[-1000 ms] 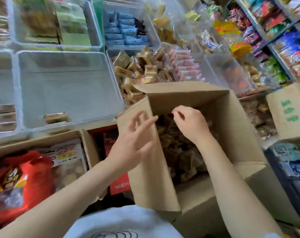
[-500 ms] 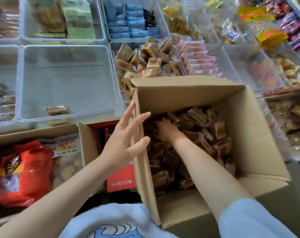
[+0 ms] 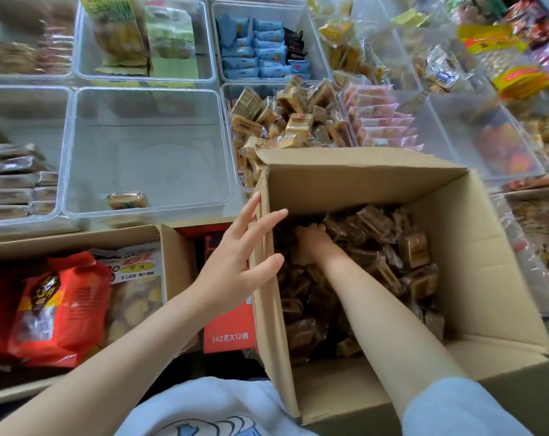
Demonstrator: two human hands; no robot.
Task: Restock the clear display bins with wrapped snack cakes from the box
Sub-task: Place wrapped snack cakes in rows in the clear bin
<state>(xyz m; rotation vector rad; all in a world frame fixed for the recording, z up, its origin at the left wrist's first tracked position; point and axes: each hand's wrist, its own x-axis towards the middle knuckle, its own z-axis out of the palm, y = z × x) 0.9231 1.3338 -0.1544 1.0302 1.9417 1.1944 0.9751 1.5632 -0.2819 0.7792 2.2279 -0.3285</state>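
Head view: right hand [image 3: 311, 243] was buried among cakes [image 3: 389, 262] in box [image 3: 487, 262], fingers hidden; left hand [image 3: 235, 262] fingers spread on box wall; cakes lay jumbled.

The cardboard box [image 3: 474, 262] stands nearest the person at the right, full of wrapped snack cakes [image 3: 389, 243], with the right hand [image 3: 311, 243] down among them and the left hand [image 3: 238, 262] against its left wall. Behind the box sits a bin heaped with cakes [image 3: 285, 121]; left of that bin is a bin [image 3: 147, 149] with a single cake [image 3: 127, 200] at its near edge. Left of the box, a second carton [image 3: 175, 262] holds snack bags [image 3: 59, 309].
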